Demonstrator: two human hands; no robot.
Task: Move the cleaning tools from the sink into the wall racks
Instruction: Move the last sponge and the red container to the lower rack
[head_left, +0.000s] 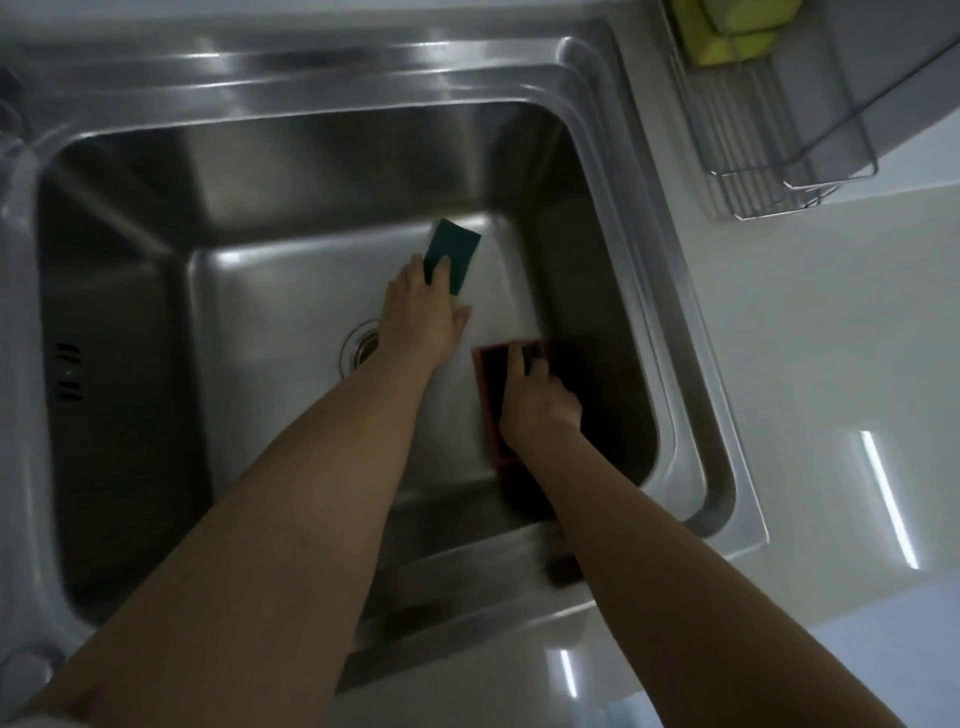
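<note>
Both my arms reach down into the steel sink (124, 291). My left hand (421, 317) grips a green scouring sponge (451, 248) with a yellow underside, thumb and fingers around its near end, near the middle of the basin floor. My right hand (535, 400) closes on a dark red pad (491, 384) with a black face, which lies against the sink's right wall. A wire wall rack (753, 156) hangs at the upper right, above the counter.
Yellow sponges (727, 36) sit in the top of the wire rack. The drain (361, 348) lies just left of my left wrist. An overflow slot (67, 371) marks the sink's left wall. White counter (831, 338) spreads to the right of the sink.
</note>
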